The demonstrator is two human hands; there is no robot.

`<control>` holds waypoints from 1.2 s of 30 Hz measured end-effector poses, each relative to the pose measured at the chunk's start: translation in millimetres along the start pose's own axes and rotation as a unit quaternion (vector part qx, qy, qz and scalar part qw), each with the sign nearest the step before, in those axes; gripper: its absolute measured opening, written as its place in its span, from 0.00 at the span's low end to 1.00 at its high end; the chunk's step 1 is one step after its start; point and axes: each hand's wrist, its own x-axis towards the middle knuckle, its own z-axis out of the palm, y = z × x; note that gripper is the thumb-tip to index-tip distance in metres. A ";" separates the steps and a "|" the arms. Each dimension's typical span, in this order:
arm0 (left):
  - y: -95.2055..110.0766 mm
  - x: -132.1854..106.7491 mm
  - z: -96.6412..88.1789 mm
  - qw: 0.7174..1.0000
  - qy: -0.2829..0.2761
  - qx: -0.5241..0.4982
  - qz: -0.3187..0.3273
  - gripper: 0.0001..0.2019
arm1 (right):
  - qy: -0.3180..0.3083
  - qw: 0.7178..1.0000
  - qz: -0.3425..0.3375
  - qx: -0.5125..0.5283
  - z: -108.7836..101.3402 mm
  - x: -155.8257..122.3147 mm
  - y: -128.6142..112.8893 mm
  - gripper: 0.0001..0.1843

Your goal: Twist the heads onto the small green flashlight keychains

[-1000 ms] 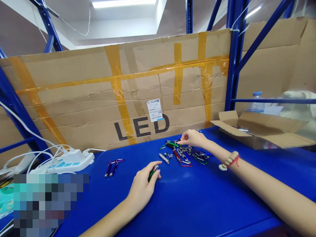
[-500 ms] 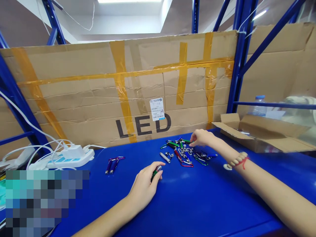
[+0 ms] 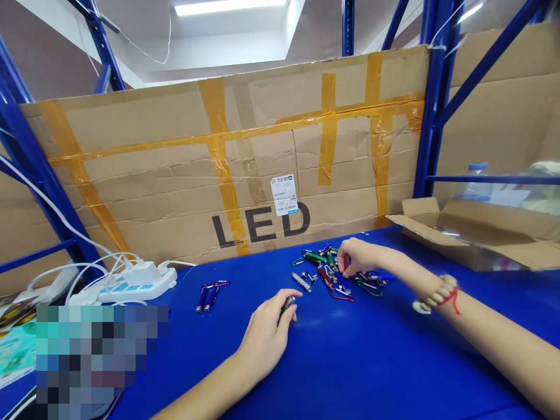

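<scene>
My left hand [image 3: 266, 332] is closed around a small green flashlight [image 3: 286, 304], whose silver end shows between thumb and forefinger. My right hand [image 3: 362, 256] reaches into a pile of small keychain flashlights and carabiner clips, fingertips pinched together. Whatever lies between those fingertips is hidden. Beside them are a green flashlight [image 3: 314, 257] and a red flashlight [image 3: 324, 277] in the pile. A silver flashlight [image 3: 301, 282] lies at the pile's left edge. Off to the left, two purple flashlights [image 3: 205, 298] lie side by side by a purple carabiner [image 3: 223, 283].
The blue table [image 3: 350, 361] backs onto a tall cardboard sheet [image 3: 166, 192] marked LED. An open cardboard box [image 3: 490, 233] stands at the right. White power strips [image 3: 149, 286] with cables are at the left, above a blurred-out patch. Blue rack posts [image 3: 426, 134] frame the sides.
My right hand's fingertips have come slightly nearer to me within the pile. My left hand keeps the green flashlight in about the same place. The camera view has shifted a little.
</scene>
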 end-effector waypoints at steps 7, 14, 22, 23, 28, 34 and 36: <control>-0.2 1.2 0.4 0.999 -0.003 -0.023 -0.024 0.12 | 0.103 0.989 -0.076 0.079 3.1 -1.7 -21.5 0.11; -5.0 4.6 0.5 0.997 0.021 -0.044 -0.067 0.11 | 0.028 0.942 -0.168 0.289 59.9 -11.3 -72.2 0.17; -7.2 7.2 0.6 0.992 0.040 -0.098 -0.071 0.08 | -0.006 0.894 -0.206 0.398 86.5 -23.1 -87.5 0.17; -7.0 7.3 0.4 0.991 0.041 -0.101 -0.072 0.07 | -0.010 0.892 -0.206 0.403 87.9 -22.1 -86.7 0.17; -7.8 7.1 0.0 0.990 0.045 -0.107 -0.074 0.06 | -0.015 0.896 -0.186 0.404 93.1 -17.6 -82.4 0.18; -8.9 6.8 0.4 0.988 0.053 -0.118 -0.086 0.05 | 0.041 0.925 -0.166 0.338 95.7 -23.0 -84.2 0.15; -8.4 6.2 0.4 0.989 0.053 -0.111 -0.080 0.05 | 0.066 0.918 -0.171 0.353 95.8 -27.0 -87.8 0.16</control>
